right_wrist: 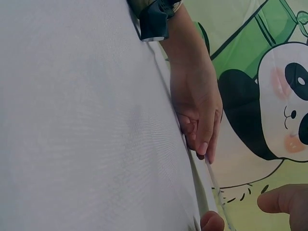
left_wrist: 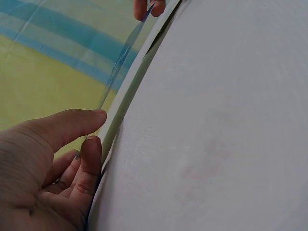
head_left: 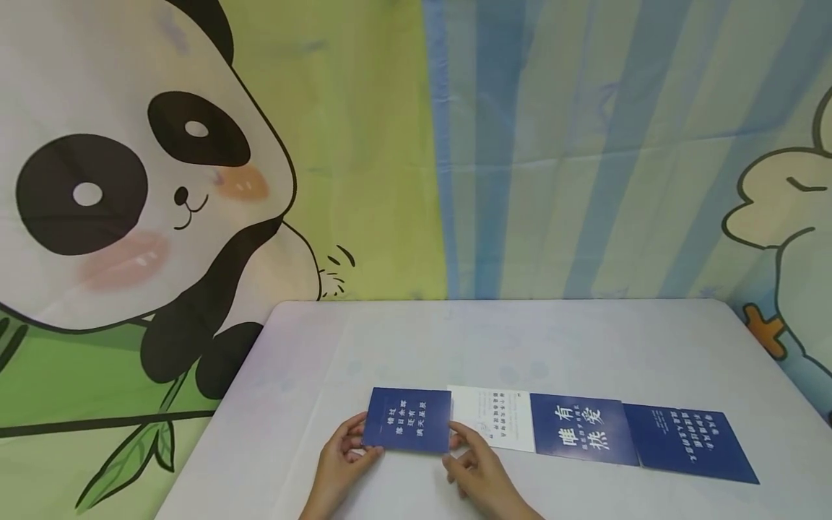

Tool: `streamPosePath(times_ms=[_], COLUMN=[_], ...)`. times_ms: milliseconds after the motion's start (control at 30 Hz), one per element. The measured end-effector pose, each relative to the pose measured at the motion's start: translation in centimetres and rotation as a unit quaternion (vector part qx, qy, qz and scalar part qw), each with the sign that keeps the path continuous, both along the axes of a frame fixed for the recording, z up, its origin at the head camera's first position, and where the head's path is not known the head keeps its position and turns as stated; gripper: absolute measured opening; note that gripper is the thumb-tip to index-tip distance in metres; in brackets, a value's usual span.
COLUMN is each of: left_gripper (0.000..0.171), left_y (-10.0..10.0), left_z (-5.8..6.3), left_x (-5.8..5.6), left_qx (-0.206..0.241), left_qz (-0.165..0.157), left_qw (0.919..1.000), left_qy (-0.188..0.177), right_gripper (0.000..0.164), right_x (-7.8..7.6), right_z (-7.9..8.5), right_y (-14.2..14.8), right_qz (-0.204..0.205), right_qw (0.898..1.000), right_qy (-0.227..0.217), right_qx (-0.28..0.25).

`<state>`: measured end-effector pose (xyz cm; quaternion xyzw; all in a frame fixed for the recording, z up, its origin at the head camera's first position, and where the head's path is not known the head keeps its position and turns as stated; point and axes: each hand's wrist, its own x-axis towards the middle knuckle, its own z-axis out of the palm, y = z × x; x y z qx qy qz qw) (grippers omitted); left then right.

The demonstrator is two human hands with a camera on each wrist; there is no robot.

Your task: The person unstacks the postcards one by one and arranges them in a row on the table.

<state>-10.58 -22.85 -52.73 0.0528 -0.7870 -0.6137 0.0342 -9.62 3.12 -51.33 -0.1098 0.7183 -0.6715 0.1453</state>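
Note:
A dark blue card with white Chinese lettering is raised a little off the table, seen edge-on in the wrist views. My left hand pinches its left edge between thumb and fingers. At the right edge is my right hand, its thumb and fingers bent around the lower right corner. To the right, a row of cards lies on the table: a white card with small text, a blue card with large white characters, and another blue card with small lines of text.
The white table fills the lower part of the head view. Behind it hangs a printed cloth with a panda on the left and a pale cartoon bird on the right. A dark sleeve cuff shows in the right wrist view.

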Motion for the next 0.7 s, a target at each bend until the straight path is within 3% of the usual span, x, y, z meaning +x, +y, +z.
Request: streamPosePath(times_ms=[200,367,567,700], left_gripper=[0.063,0.059,0.058,0.056], left_y=[-0.8,-1.2,-1.2,-1.2], left_z=[0.2,-0.1,-0.1,0.0], left_x=[-0.8,-1.3,-1.6,-1.9], left_qx=[0.007,-0.013,-0.026,-0.043], left_qz=[0.032,0.062,0.068,0.07], left_qw=[0.9995,0.998,0.9972,0.9966], left_qy=[-0.001,0.002,-0.016,-0.006], right_gripper=[0.062,0.062,0.064,0.065], right_x=[-0.3,-0.7,-1.2,-1.4], right_z=[0.5,0.4,0.3,0.2], right_y=[-0.7,-1.1,-1.4,-1.6], right_qz=[0.01,0.022,0.037,0.04], right_qw=[1.0,1.0,0.999,0.999], right_qy=[0.008,0.003,-0.016,-0.019], right_qx=[0.005,-0.002,-0.004,-0.013])
